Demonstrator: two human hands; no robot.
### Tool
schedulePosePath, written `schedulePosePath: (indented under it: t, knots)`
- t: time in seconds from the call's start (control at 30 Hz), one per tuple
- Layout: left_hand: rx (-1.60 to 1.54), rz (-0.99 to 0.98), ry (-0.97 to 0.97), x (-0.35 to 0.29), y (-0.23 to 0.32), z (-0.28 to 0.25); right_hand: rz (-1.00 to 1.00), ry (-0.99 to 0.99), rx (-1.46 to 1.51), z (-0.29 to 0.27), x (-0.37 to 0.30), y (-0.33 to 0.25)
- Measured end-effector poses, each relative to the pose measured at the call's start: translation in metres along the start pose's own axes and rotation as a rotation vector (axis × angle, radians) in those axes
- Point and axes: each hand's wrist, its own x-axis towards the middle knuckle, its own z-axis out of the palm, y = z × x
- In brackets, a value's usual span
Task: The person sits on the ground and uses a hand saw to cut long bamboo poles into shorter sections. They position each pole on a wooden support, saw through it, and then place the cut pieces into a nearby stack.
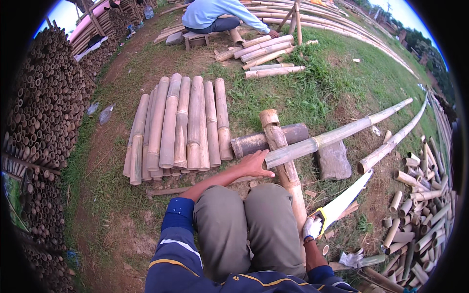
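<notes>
A long bamboo pole (337,133) lies slanted across an upright-leaning bamboo post (289,176), its cut end toward me. My bare left hand (254,165) is at that cut end, fingers stretched out and thumb apart. In a white glove, my right hand (312,228) is closed round the yellow and black handle of a handsaw (344,199). The saw's pale blade points up and away to the right, apart from the pole. Behind the post lies a short, dark, thick bamboo piece (295,133).
Cut bamboo lengths (183,122) lie side by side at left. A stone block (334,160) sits under the pole. Short offcuts (415,205) are heaped at right, near another long pole (391,141). A person (220,17) sits ahead by more bamboo. Stacked bamboo (44,102) walls the left.
</notes>
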Motion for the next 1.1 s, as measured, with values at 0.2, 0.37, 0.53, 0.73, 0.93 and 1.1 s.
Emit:
schedulePosePath:
  t: [0.2, 0.37, 0.53, 0.73, 0.93, 1.1]
  knots:
    - [-0.091, -0.088, 0.155, 0.011, 0.009, 0.023, -0.014, 0.174, 0.007, 0.003, -0.001, 0.01]
    - [-0.085, -0.15, 0.172, 0.0, 0.012, 0.018, 0.03, 0.046, -0.024, -0.004, -0.005, 0.002]
    - [-0.09, -0.143, 0.111, -0.015, -0.004, 0.002, 0.023, 0.029, -0.03, -0.004, -0.005, 0.001]
    - [-0.412, -0.117, -0.047, -0.061, -0.073, -0.021, 0.065, -0.015, -0.023, 0.001, -0.002, -0.001]
    - [-0.798, -0.43, -0.142, -0.142, -0.177, -0.008, 0.066, 0.088, -0.008, -0.011, -0.009, 0.005]
    - [-0.82, -0.761, 0.104, -0.206, -0.248, 0.004, 0.069, 0.04, 0.039, -0.018, -0.009, -0.028]
